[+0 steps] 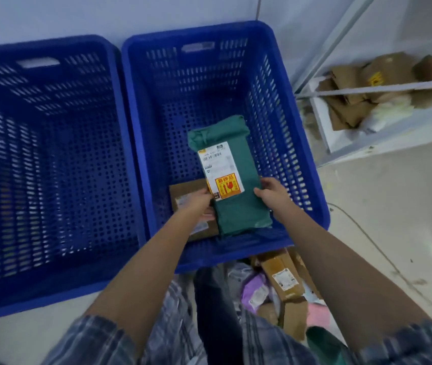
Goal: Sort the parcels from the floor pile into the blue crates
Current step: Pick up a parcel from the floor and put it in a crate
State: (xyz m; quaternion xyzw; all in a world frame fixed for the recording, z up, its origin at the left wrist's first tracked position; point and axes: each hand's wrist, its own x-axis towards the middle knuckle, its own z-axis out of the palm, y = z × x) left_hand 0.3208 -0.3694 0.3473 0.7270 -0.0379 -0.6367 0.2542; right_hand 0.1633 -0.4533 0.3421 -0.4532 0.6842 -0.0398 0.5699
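Two blue perforated crates stand side by side against the wall: the left crate (120, 133) looks bare inside, the right crate (301, 143) holds parcels. A long green bag parcel (238, 206) with a white label and an orange sticker lies inside the right crate. My left hand (199, 204) grips its left edge and my right hand (270, 193) grips its right edge. A brown cardboard parcel (186, 191) lies in the crate under my left hand. The floor pile (280, 288) of brown, purple and pink parcels sits below the right crate.
At the right stands a white metal shelf (367, 88) with brown cardboard parcels (351, 101) stacked on it. A thin cable (367, 233) runs over the pale floor right of the crates. My legs and checked sleeves fill the lower edge.
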